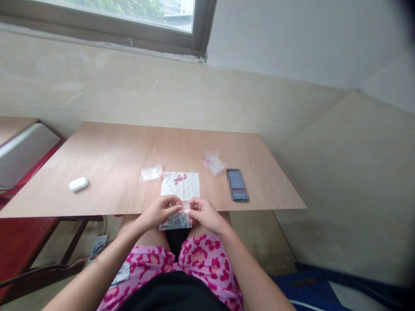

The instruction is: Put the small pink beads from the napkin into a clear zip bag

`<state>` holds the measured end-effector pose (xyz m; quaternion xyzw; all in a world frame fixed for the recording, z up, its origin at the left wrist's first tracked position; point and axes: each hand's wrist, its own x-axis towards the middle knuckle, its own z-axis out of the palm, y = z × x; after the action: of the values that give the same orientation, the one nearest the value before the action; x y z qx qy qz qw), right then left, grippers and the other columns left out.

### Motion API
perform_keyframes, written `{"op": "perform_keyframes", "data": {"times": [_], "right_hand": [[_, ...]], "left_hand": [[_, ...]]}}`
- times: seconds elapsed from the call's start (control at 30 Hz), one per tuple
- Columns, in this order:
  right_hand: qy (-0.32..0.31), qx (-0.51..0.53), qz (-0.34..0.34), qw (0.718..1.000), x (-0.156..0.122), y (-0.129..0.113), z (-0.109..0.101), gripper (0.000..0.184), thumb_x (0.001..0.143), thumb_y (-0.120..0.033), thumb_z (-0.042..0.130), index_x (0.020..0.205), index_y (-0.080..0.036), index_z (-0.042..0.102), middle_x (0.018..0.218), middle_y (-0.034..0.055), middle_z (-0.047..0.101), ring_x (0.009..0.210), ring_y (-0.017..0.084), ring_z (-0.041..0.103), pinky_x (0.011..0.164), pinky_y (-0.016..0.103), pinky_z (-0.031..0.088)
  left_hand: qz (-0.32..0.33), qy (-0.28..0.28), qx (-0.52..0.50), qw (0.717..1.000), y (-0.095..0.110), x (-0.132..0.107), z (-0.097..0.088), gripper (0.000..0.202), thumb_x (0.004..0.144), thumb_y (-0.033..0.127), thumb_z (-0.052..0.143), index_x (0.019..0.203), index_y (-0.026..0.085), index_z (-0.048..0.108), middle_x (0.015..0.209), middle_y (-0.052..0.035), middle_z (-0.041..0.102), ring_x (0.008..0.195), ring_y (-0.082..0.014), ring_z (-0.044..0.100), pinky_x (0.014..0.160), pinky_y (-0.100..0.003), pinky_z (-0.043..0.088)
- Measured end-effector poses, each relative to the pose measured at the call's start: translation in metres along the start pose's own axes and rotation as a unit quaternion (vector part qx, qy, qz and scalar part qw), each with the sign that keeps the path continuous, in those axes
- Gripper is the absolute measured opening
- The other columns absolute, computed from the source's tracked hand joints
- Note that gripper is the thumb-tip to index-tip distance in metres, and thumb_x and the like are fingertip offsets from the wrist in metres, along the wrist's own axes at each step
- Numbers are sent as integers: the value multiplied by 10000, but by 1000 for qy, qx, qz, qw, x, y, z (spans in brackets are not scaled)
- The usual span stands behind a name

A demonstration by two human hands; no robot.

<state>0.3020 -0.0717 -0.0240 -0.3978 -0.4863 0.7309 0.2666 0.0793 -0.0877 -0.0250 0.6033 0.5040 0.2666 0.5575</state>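
- A white case (78, 184) is lying near the left end of the tabletop (106, 168).
- A crumpled bag (151, 173) is resting just left of a white sheet (180, 185), with pink beads (179, 178) gathering near the sheet's far edge.
- The left hand (158, 211) is curling its fingers closed, pinching a clear bag (175, 221) at the tabletop's near edge.
- The right hand (205, 214) is pinching the same bag's top from the other side, fingers nearly shut.
- 2 bags (214, 164) are lying toward the far right, beside a blurred phone (237, 185).
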Motion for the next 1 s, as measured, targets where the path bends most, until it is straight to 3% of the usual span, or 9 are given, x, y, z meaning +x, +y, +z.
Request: {"op": "perform_keyframes", "data": {"times": [0.1, 0.17, 0.23, 0.3, 0.4, 0.53, 0.8, 1.0], "right_hand": [[21, -4, -3, 1000, 1, 1, -3, 252, 772, -332, 758, 895, -186, 593, 649, -37, 645, 529, 112, 567, 560, 243, 448], [31, -4, -5, 999, 2, 3, -4, 264, 779, -302, 738, 967, -193, 589, 657, -46, 645, 526, 115, 571, 556, 243, 449], [38, 1, -10, 999, 3, 6, -5, 321, 776, -272, 726, 1046, -209, 564, 663, -64, 638, 523, 113, 568, 546, 235, 439], [33, 13, -15, 999, 5, 10, -4, 388, 769, -254, 724, 1102, -225, 527, 688, -74, 644, 527, 110, 564, 537, 227, 424], [13, 26, -17, 999, 7, 15, -1, 431, 776, -275, 737, 1128, -230, 494, 724, -65, 662, 547, 111, 564, 543, 227, 418], [21, 36, -29, 999, 9, 19, 0, 411, 786, -278, 737, 1102, -228, 480, 661, -83, 624, 542, 110, 540, 557, 228, 413], [0, 36, -27, 999, 9, 23, 3, 458, 743, -194, 720, 1126, -244, 472, 766, -70, 638, 583, 112, 567, 558, 216, 424], [-24, 37, 5, 999, 10, 22, 5, 474, 704, -154, 650, 1136, -237, 472, 714, -93, 594, 521, 96, 526, 519, 203, 397]], "left_hand": [[52, 66, 86, 993, -4, 2, -9, 282, 987, 461, 598, 966, 192, 680, 737, -5, 653, 619, -149, 596, 568, -253, 463], [114, 108, 145, 977, -1, 1, -11, 250, 979, 443, 623, 1017, 204, 685, 924, -60, 706, 854, -215, 671, 764, -339, 543], [181, 109, 185, 960, 6, -2, -8, 318, 938, 458, 696, 1158, 230, 677, 1207, -115, 678, 1126, -285, 641, 974, -439, 521], [219, 70, 214, 949, 14, -6, 0, 522, 869, 496, 778, 1309, 260, 628, 1345, -137, 617, 1251, -334, 579, 1059, -492, 480], [219, 21, 245, 944, 20, -10, 10, 634, 829, 521, 813, 1368, 272, 591, 1291, -133, 650, 1180, -345, 612, 1005, -496, 509], [202, 2, 246, 948, 15, -9, 13, 718, 808, 517, 830, 1426, 296, 540, 1277, -123, 661, 1128, -337, 635, 959, -478, 526], [204, -5, 224, 953, 7, -6, 15, 541, 914, 538, 690, 1387, 290, 604, 1074, -91, 674, 950, -275, 646, 863, -388, 528], [188, -5, 257, 948, 9, -6, 18, 515, 970, 562, 609, 1393, 268, 594, 1039, -85, 662, 909, -263, 632, 824, -368, 509]]}}
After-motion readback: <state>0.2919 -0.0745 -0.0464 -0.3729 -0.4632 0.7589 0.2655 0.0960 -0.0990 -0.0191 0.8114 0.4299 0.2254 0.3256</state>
